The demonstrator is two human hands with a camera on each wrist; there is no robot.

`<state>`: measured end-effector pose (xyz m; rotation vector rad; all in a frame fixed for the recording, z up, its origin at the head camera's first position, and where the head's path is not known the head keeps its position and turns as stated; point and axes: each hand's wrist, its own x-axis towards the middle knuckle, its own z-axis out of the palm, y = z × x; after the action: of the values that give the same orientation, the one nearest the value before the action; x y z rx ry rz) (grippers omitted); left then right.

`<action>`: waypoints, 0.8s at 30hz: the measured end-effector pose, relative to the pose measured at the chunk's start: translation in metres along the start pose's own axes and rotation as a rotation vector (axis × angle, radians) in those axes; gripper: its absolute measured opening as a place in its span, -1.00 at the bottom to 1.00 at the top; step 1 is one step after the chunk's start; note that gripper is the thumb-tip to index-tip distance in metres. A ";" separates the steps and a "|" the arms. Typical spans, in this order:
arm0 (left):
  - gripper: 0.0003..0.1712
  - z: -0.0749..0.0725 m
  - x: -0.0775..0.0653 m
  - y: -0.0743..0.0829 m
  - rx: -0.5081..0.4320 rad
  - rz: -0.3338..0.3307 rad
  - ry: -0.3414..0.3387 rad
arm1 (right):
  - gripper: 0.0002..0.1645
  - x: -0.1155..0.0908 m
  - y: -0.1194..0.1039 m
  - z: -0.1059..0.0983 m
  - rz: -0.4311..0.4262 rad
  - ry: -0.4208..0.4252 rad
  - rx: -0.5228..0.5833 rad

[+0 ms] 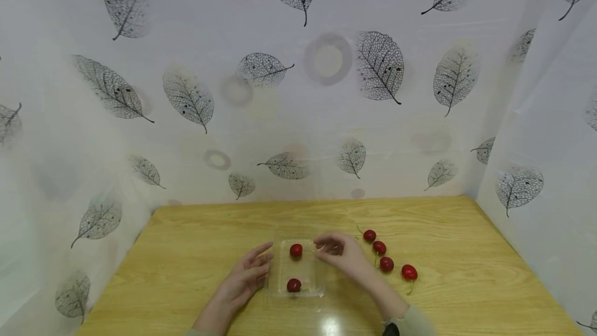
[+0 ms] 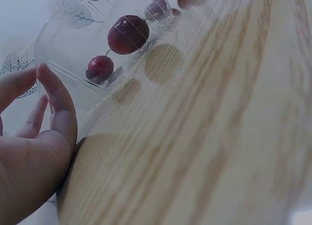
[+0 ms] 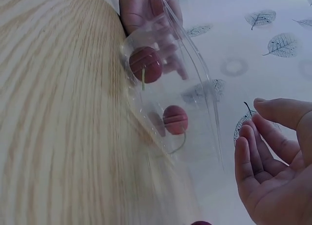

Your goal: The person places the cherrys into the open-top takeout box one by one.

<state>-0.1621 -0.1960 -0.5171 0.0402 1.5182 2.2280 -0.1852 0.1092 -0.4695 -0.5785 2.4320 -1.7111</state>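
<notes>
A clear plastic box stands on the table with two red cherries inside, one toward the back and one toward the front. Both cherries have stems. My left hand is at the box's left side, fingers relaxed and fingertips right by the wall; the left wrist view has the same hand beside the clear wall. Over the right rim, my right hand hovers with fingers loosely bent. Nothing shows between thumb and fingers of that hand in the right wrist view.
To the right of my right hand, several loose cherries with stems lie in a slanting row, the nearest one at the front right. The wooden table is bordered by a white leaf-printed sheet at the back and both sides.
</notes>
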 end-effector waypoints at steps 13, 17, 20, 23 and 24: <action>-0.37 0.001 0.000 -0.002 -0.021 -0.014 -0.006 | -0.61 -0.012 0.007 -0.031 0.043 0.054 0.010; -0.37 0.000 0.000 -0.002 -0.013 -0.014 0.001 | -0.61 -0.015 0.008 -0.040 0.069 0.088 0.018; -0.37 -0.001 0.000 -0.001 -0.011 -0.015 0.003 | -0.61 -0.018 0.009 -0.047 0.090 0.115 0.015; -0.37 -0.001 0.000 -0.001 -0.012 -0.017 0.002 | -0.62 -0.020 0.011 -0.053 0.086 0.144 0.001; -0.37 -0.001 0.000 -0.002 -0.013 -0.016 0.002 | -0.62 -0.020 0.011 -0.055 0.085 0.151 -0.003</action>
<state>-0.1618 -0.1964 -0.5189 0.0216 1.4992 2.2257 -0.1857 0.1682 -0.4630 -0.3525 2.5190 -1.7780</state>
